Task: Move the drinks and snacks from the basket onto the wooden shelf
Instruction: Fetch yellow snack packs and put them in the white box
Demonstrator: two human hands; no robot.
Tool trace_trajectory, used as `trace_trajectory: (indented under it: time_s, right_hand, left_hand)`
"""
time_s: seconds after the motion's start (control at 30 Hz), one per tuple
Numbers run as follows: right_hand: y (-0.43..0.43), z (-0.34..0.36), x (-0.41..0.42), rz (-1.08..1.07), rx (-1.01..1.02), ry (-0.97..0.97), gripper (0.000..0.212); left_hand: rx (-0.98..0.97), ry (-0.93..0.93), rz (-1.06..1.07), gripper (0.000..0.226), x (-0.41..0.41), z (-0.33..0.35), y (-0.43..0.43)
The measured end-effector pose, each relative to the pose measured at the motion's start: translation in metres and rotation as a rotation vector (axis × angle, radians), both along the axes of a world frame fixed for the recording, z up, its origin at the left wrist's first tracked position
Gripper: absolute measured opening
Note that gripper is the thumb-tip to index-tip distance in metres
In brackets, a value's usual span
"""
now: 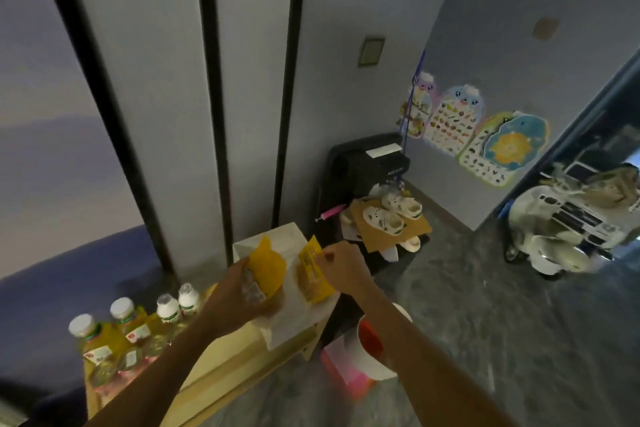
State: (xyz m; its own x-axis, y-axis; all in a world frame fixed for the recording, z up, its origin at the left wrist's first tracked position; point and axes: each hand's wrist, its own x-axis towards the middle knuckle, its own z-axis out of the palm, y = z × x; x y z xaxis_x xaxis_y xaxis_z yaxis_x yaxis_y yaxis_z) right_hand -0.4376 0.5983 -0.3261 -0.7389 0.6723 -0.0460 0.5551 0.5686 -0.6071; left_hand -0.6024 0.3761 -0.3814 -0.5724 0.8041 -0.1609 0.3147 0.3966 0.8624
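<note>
Two yellow snack packets stand on a white sheet [298, 319] on top of the wooden shelf [221, 367]. My left hand [239, 291] grips the left yellow packet [268, 267] by its lower edge. My right hand [341, 265] pinches the top corner of the right yellow packet [311, 279]. Several bottles of yellow drink [100, 340] and two small white bottles [178, 305] stand on the shelf's left end. A pink basket [341, 369] sits on the floor below my right forearm, largely hidden by it.
A black unit [363, 170] stands behind the shelf with white sandals [391, 215] on cardboard. A white ride-on toy car [568, 222] is parked at the right by a doorway. Picture posters [485, 135] hang on the wall. Dark marble floor [467, 305] lies between.
</note>
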Motion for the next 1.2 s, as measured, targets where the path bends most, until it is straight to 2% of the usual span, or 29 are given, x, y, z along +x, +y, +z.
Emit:
trace_trajectory:
  time_s: [0.2,0.3,0.53,0.7,0.8,0.9,1.0,1.2]
  right_hand:
    - [0.084,-0.042,-0.075,0.079,-0.004,-0.030,0.041]
    - [0.116,-0.069,-0.110,0.134,-0.010,-0.081,0.043]
    - [0.158,-0.138,-0.168,0.273,-0.108,-0.202,0.040]
    - [0.165,-0.179,-0.182,0.329,-0.140,-0.280,0.043]
    - [0.166,-0.207,-0.187,0.300,-0.170,-0.256,0.043]
    - [0.167,-0.225,-0.189,0.232,-0.209,-0.199,0.040]
    - [0.169,-0.231,-0.185,0.234,-0.231,-0.183,0.035]
    - [0.165,-0.205,-0.174,0.209,-0.300,-0.237,0.025]
  left_hand:
    - [-0.010,0.004,0.071,0.116,-0.035,-0.028,0.077]
    - [-0.036,0.014,0.119,0.115,-0.051,-0.051,0.107]
    - [-0.302,0.245,0.173,0.117,-0.076,-0.099,0.168]
    - [-0.444,0.351,0.096,0.117,-0.103,-0.150,0.180]
    - [-0.541,0.414,0.002,0.114,-0.111,-0.185,0.181]
    - [-0.628,0.459,-0.003,0.108,-0.108,-0.209,0.184]
    - [-0.649,0.441,0.034,0.107,-0.099,-0.217,0.188]
    - [-0.560,0.409,0.032,0.119,-0.095,-0.198,0.182]
